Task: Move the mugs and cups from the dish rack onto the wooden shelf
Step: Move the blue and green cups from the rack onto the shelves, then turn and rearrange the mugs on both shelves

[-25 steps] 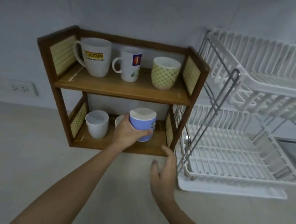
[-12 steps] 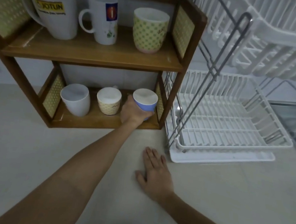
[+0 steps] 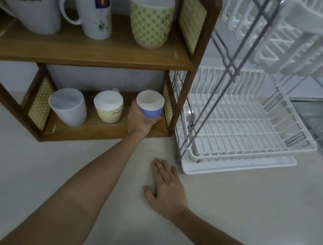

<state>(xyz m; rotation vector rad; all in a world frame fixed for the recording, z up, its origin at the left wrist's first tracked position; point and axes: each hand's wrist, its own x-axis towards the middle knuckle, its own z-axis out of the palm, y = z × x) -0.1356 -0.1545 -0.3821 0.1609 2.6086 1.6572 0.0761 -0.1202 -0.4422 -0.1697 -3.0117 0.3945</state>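
1. Since half a second ago my left hand (image 3: pixel 139 119) has carried the blue cup (image 3: pixel 150 107) a little deeper into the lower tier of the wooden shelf (image 3: pixel 87 54), and my head has come closer and lower, so the shelf fills more of the view. I judge the placement is nearly done and only the release is left.
2. My left hand is curled round the blue cup from below and the side, fingers closed on its wall, rim up. The cup sits at the right end of the lower board, just beside the shelf's right side panel; I cannot tell whether its base is touching the wood.
3. My right hand (image 3: pixel 165 186) lies flat and open on the counter (image 3: pixel 247 216), palm down, fingers spread, holding nothing, near the front left corner of the dish rack (image 3: pixel 247 133).
4. Left of the blue cup on the same board stand a cream patterned cup (image 3: pixel 108 106) and a white cup (image 3: pixel 69 106), close but apart.
5. On the upper board stand a big white mug (image 3: pixel 30 2), a tall white mug (image 3: pixel 90 4) and a green-dotted cup (image 3: pixel 150 18).
6. The visible rack tiers hold no cups, so this looks like the last one.
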